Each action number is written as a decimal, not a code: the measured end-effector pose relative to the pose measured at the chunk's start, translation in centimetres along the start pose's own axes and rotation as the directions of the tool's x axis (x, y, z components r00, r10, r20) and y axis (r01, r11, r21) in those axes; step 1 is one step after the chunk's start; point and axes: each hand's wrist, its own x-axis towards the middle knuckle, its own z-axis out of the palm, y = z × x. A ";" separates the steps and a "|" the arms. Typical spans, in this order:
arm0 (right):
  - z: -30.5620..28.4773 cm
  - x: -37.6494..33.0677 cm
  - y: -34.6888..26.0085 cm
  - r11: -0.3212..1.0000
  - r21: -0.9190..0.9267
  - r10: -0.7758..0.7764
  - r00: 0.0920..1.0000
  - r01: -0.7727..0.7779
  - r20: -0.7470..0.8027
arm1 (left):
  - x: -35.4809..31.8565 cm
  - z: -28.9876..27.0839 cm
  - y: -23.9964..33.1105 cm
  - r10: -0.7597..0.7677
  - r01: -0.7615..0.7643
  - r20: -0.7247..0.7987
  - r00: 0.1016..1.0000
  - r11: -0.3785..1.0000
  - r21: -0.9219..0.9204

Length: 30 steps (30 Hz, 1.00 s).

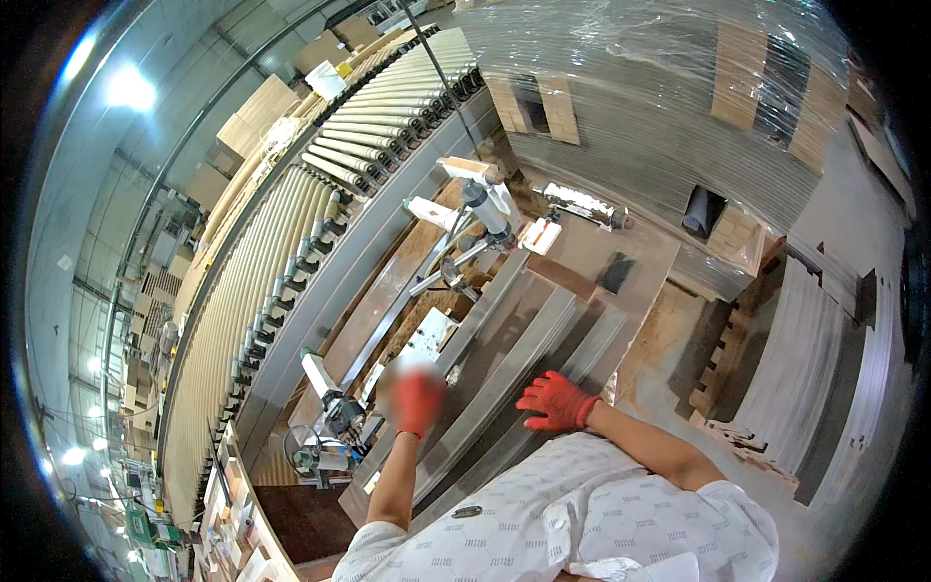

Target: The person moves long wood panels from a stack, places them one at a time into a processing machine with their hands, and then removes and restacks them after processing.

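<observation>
Grey metal panels lie stacked flat on surface, long edges parallel to roller conveyor, likely for feeding lengthwise. Your right hand, red-gloved, rests spread on top panel, nothing pinched. Your left hand hovers at stack's conveyor-side edge, blurred; grip: cannot tell.

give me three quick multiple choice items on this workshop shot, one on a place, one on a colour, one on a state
1. Where does the right hand rest?
A. on the long grey metal profiles
B. on the roller conveyor
C. on a cardboard box

2. What colour are the gloves?
A. blue
B. red
C. white

3. How is the left hand?
A. flat on the floor
B. raised over the profiles, blurred
C. gripping a hammer

Answers: 1 A, the open palm lies on the profiles. 2 B, both gloves are red. 3 B, it is lifted near the clamp fixture and smeared, so its grip cannot be told.
</observation>
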 end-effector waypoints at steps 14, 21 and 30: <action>-0.9 -0.5 0.2 0.999 -0.003 -0.039 0.994 0.039 0.106 | 1.2 1.8 -0.4 0.014 -0.014 0.000 1.000 0.986 0.164; -0.7 -0.1 0.6 0.998 0.004 -0.057 0.996 0.056 0.066 | 2.8 3.9 -1.8 0.012 -0.014 0.013 1.000 0.996 0.093; -1.2 3.7 -0.7 0.993 -0.046 -0.083 0.909 0.111 0.408 | 1.5 4.9 -2.8 -0.025 0.029 -0.043 0.999 0.996 0.084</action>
